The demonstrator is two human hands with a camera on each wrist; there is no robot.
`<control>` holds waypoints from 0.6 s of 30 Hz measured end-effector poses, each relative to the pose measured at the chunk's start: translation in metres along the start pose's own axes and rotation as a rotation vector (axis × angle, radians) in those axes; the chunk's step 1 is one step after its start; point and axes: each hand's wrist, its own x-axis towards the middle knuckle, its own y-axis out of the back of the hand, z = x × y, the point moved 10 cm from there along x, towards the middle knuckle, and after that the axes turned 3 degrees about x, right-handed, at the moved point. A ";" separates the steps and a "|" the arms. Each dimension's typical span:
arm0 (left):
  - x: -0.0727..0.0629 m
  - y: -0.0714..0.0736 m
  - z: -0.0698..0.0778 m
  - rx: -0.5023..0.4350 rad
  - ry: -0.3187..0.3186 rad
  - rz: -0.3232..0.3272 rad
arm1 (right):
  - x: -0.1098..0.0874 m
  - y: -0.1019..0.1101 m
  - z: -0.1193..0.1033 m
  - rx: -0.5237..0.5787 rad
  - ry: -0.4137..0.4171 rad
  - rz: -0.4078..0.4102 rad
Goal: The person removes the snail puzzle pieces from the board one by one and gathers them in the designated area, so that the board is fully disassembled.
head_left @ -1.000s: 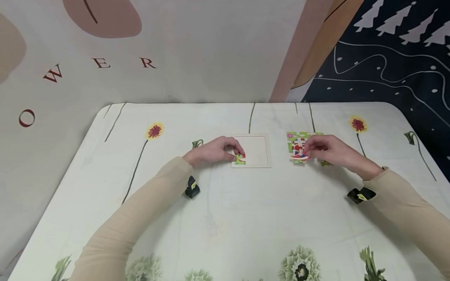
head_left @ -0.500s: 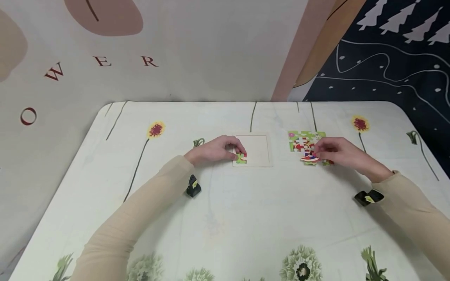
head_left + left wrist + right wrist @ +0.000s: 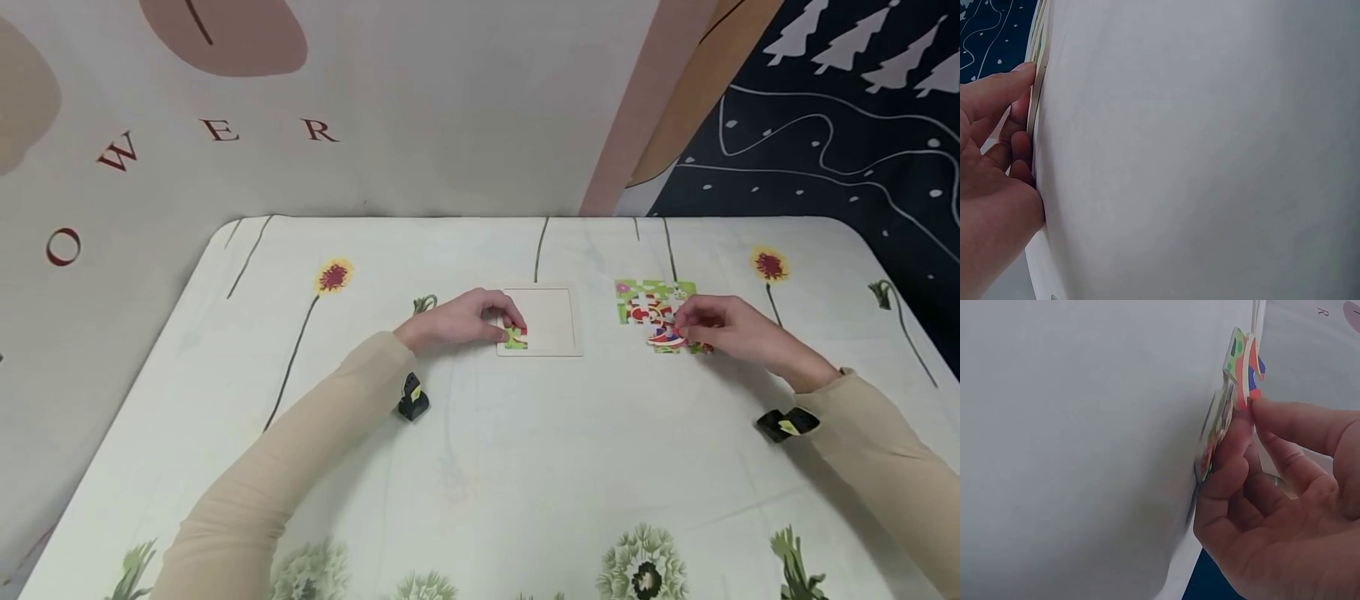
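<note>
In the head view my left hand (image 3: 471, 319) rests at the lower left corner of a pale puzzle tray (image 3: 551, 321). Its thumb and index finger pinch a small green and red jigsaw piece (image 3: 516, 339) lying there; in the left wrist view the thumb (image 3: 1013, 81) meets the tray's edge (image 3: 1036, 100). Further right, my right hand (image 3: 723, 329) pinches another jigsaw piece (image 3: 1244, 365), green, red, white and blue, between thumb and index finger. Under and behind that hand lie more joined jigsaw pieces (image 3: 630, 292), partly hidden.
A white tablecloth (image 3: 480, 467) printed with flowers covers the table. Behind the table's far edge stands a pale wall (image 3: 450, 125) with printed letters. A dark cloth (image 3: 810, 150) with white trees hangs at the right. Small black devices sit on both wrists.
My right hand has moved slightly right with its jigsaw piece, uncovering more of the joined pieces. The left hand has stayed on the tray's corner. The head view has shifted a little.
</note>
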 end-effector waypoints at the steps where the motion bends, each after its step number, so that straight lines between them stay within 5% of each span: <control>1: 0.000 0.000 0.000 -0.001 -0.001 0.002 | 0.000 0.000 0.000 -0.002 0.002 0.000; 18: 0.000 0.000 0.002 -0.005 -0.026 0.008 | 0.000 0.000 0.001 -0.060 0.036 0.030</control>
